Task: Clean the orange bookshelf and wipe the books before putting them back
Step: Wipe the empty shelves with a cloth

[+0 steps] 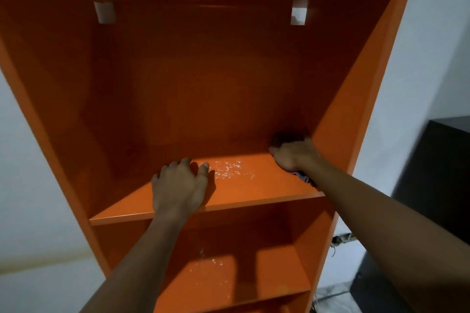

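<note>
Left hand (pixel 179 185), glossy shelf (pixel 254 185), bunched cloth (pixel 286 138)

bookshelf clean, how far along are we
Done: the bookshelf looks emptied; no books show. In hand: the right hand grips a cloth at the back right corner of the shelf, the left hand rests on it, droplets unwiped. Left: those droplets, the wet lower shelf, then wiping and returning books.

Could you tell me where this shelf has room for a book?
Bare: the middle of the shelf between left hand and right hand, though wet with droplets, and the strip beside the left wall. Crowded: the right back corner, where the right hand grips the cloth.
</note>
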`<state>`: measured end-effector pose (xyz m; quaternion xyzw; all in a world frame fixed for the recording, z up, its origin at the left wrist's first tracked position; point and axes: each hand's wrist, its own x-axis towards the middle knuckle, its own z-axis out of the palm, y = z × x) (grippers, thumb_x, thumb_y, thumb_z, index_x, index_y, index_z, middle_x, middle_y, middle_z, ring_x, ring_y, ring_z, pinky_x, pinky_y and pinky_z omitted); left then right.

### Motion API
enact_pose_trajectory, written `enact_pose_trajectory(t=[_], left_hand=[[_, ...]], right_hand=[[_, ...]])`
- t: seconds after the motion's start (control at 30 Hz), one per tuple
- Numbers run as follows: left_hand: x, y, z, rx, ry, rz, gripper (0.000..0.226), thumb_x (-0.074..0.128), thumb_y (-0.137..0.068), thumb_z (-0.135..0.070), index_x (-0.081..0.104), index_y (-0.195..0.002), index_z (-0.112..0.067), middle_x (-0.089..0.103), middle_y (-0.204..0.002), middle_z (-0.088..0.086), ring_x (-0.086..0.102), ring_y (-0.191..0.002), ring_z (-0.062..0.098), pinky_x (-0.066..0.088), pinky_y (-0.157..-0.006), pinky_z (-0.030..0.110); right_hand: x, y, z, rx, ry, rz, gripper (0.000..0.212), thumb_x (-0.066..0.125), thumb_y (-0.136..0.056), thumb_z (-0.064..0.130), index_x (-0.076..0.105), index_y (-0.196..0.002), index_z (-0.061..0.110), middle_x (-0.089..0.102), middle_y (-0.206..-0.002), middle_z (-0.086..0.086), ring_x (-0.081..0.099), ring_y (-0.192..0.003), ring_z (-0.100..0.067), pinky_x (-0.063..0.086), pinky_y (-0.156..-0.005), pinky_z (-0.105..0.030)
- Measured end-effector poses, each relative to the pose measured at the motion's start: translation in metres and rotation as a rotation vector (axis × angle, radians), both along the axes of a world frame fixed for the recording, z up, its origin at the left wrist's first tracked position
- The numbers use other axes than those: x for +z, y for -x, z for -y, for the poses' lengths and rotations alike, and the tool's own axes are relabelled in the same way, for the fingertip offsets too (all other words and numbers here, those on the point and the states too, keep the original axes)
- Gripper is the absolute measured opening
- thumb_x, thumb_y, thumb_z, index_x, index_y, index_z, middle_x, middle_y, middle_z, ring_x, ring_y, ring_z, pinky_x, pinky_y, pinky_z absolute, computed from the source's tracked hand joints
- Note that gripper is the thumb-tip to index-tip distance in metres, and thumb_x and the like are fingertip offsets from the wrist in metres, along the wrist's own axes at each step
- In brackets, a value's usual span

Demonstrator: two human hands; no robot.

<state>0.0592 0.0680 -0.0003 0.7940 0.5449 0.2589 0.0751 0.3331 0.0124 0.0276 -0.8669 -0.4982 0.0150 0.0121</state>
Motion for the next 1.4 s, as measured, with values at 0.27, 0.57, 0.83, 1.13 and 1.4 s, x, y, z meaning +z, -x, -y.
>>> enact_pose_trajectory(t=[0.27,0.57,0.83,1.13,1.4], left_hand=[[-0.004,-0.006,-0.004,0.033,-0.044,0.003,0.059,0.035,-0.1,-0.055,0.073,-0.109,-0.011,0.07,-0.112,0.01,0.059,-0.111,0.033,0.04,-0.103,0.052],[-0.007,-0.006,-0.007,0.014,-0.043,0.053,0.066,0.026,-0.1,-0.054,0.074,-0.1,-0.009,0.072,-0.102,0.012,0.062,-0.106,0.036,0.04,-0.104,0.058],[0.012,0.003,0.012,0.009,0.048,0.469,0.059,0.035,-0.104,-0.053,0.05,-0.146,-0.014,0.061,-0.138,0.016,0.053,-0.129,0.039,0.041,-0.108,0.052],[0.005,0.029,0.041,-0.056,0.031,0.774,0.041,0.045,-0.107,-0.033,0.058,-0.139,-0.011,0.063,-0.136,0.008,0.055,-0.129,0.025,0.044,-0.103,0.035],[-0.004,0.082,0.066,0.271,-0.344,0.588,0.04,0.067,-0.085,-0.026,0.059,-0.123,-0.022,0.052,-0.136,0.005,0.042,-0.129,0.025,0.042,-0.105,0.04]], right_hand=[[0.002,-0.002,-0.033,-0.022,-0.022,-0.169,0.057,0.023,-0.107,0.04,0.026,-0.161,0.022,0.021,-0.169,-0.006,0.028,-0.152,-0.032,0.028,-0.122,-0.044],[0.011,0.033,-0.027,0.197,-0.017,-0.19,0.059,0.014,-0.109,0.056,0.003,-0.163,0.035,-0.001,-0.172,0.009,0.003,-0.159,-0.019,0.007,-0.125,-0.034],[0.005,0.103,-0.026,0.471,-0.003,-0.155,0.055,0.024,-0.11,0.047,0.016,-0.163,0.031,0.014,-0.171,0.001,0.015,-0.158,-0.023,0.015,-0.124,-0.041],[-0.02,0.157,0.044,0.688,-0.197,-0.111,0.049,0.036,-0.11,0.034,0.036,-0.157,0.02,0.03,-0.167,-0.001,0.028,-0.153,-0.019,0.025,-0.119,-0.035],[-0.027,0.161,0.079,0.844,-0.462,-0.302,0.043,0.053,-0.094,-0.002,0.065,-0.133,0.014,0.065,-0.137,-0.004,0.058,-0.126,-0.021,0.049,-0.101,-0.042]])
